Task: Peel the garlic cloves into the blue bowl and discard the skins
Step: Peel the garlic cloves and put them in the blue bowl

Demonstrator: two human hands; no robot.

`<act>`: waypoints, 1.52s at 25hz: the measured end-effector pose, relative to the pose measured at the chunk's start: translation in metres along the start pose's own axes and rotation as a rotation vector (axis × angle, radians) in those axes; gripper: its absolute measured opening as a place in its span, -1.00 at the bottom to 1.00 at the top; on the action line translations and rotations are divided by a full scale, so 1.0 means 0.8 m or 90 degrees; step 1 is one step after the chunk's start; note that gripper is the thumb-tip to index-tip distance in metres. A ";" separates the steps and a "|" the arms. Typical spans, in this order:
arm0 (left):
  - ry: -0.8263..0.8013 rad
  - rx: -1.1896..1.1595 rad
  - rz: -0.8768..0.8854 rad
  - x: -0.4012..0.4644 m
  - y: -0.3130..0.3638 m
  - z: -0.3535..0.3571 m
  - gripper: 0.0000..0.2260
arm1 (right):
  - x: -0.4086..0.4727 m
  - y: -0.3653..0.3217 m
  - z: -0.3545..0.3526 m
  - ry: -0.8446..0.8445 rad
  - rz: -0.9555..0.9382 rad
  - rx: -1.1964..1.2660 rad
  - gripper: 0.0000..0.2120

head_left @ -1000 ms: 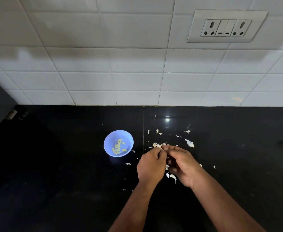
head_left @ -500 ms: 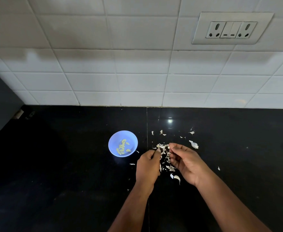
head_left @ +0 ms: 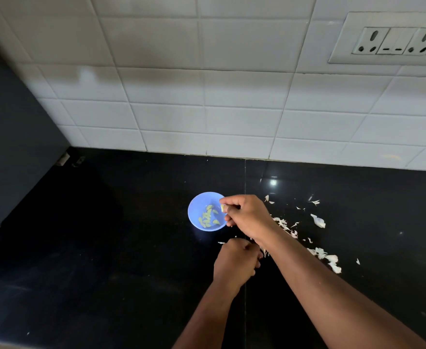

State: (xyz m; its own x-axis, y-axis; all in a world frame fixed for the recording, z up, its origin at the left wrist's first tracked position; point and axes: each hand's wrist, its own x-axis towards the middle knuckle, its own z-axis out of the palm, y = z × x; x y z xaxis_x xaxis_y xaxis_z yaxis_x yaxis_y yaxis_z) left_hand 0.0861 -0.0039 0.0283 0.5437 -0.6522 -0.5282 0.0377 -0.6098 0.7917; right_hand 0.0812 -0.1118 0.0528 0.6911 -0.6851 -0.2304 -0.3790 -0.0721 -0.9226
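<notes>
Peeled garlic clove, small, light & prob slippery, sits pinched at R hand fingertips over blue bowl rim; L hand curled nearer the body, contents can't tell; grip clove by its sides.

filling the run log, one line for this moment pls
right hand: pinches peeled clove over blue bowl | left hand: curled

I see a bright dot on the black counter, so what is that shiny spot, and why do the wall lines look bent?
Head view: the dot is glare from a light on the glossy black countertop; the white wall tiles look slanted from wide-angle distortion; the left side lies in shadow.
</notes>
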 end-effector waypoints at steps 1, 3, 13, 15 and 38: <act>-0.001 0.020 0.003 0.000 -0.002 -0.002 -0.76 | 0.004 -0.001 0.006 -0.002 -0.006 -0.023 -0.78; 0.001 0.054 0.011 0.001 -0.006 -0.006 -0.76 | 0.008 -0.002 0.014 0.002 -0.014 -0.041 -0.79; 0.114 0.140 0.042 0.005 -0.011 -0.018 -0.76 | 0.008 0.003 0.006 0.104 -0.042 -0.058 -0.85; 0.113 0.138 0.051 0.008 -0.010 -0.017 -0.76 | 0.005 0.011 -0.020 0.137 -0.043 -0.102 -0.87; 0.257 0.204 0.099 0.015 0.035 0.061 -0.66 | -0.113 0.103 -0.183 0.013 0.070 -0.495 -0.78</act>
State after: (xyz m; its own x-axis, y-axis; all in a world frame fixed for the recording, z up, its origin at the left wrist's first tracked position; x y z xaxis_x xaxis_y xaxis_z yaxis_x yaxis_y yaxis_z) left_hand 0.0528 -0.0507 0.0296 0.8043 -0.5588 -0.2020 -0.2925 -0.6682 0.6841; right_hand -0.1026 -0.1616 0.0427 0.6158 -0.7306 -0.2949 -0.7720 -0.4848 -0.4110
